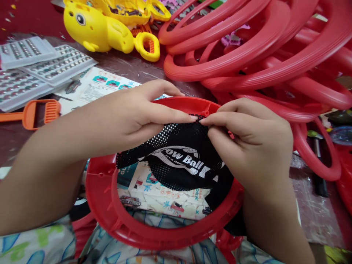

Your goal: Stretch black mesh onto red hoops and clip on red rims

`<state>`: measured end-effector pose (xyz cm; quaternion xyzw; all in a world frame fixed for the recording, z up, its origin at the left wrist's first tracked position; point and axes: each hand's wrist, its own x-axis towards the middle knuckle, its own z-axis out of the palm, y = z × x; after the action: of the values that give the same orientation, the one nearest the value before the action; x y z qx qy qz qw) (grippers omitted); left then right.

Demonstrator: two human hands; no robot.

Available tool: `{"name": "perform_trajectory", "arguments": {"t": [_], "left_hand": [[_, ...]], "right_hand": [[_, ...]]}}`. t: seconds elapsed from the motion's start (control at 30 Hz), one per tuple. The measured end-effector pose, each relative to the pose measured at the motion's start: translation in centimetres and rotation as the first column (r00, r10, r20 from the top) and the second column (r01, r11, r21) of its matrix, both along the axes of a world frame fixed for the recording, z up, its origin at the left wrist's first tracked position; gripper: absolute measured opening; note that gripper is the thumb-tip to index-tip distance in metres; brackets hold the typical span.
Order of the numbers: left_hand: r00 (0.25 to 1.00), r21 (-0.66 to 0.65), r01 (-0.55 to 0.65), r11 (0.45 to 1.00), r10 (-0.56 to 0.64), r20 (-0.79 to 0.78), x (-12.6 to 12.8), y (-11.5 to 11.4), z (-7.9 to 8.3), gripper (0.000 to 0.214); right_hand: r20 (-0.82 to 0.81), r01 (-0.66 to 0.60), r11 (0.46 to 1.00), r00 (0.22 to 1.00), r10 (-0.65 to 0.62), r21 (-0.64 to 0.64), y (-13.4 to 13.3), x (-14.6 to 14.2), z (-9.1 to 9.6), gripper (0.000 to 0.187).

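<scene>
A red plastic ring (154, 234) lies in front of me over my lap. A black mesh net (178, 161) with white lettering hangs across its far side. My left hand (132, 113) rests on the ring's far rim, fingers pressed together on the net's edge. My right hand (247, 139) pinches the same edge from the right, near a small peg on the rim. The fingertips of both hands nearly meet.
A heap of red rings (261, 55) fills the far right. A yellow toy animal (96, 29) sits at the back. Trays of button cells (33, 69) and an orange scoop (35, 113) lie at the left. Printed paper sheets (154, 194) lie under the ring.
</scene>
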<state>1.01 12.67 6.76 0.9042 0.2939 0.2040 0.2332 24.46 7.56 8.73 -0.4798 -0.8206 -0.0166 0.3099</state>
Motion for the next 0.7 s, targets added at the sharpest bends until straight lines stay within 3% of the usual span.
{"name": "perform_trajectory", "arguments": {"t": [0.3,0.47,0.6,0.7], "left_hand": [[0.995,0.021,-0.065,0.998,0.067,-0.073,0.5,-0.3,-0.1,0.046],[0.983,0.104,-0.087,0.991,0.102,-0.15,0.5,-0.5,-0.4,0.047],[0.986,0.092,-0.092,0.991,0.104,-0.133,0.5,-0.6,-0.2,0.048],[0.991,0.054,-0.082,0.995,0.087,-0.106,0.4,-0.5,-0.1,0.048]], "right_hand": [[0.17,-0.047,0.998,0.984,0.052,-0.034,-0.1,0.3,0.3,0.021],[0.286,-0.017,1.0,0.958,0.022,-0.022,0.0,0.0,0.3,0.024],[0.192,-0.047,0.999,0.98,0.05,-0.016,-0.2,0.1,0.7,0.014],[0.01,0.053,0.996,0.999,-0.053,-0.074,-0.7,0.2,1.1,0.024]]}}
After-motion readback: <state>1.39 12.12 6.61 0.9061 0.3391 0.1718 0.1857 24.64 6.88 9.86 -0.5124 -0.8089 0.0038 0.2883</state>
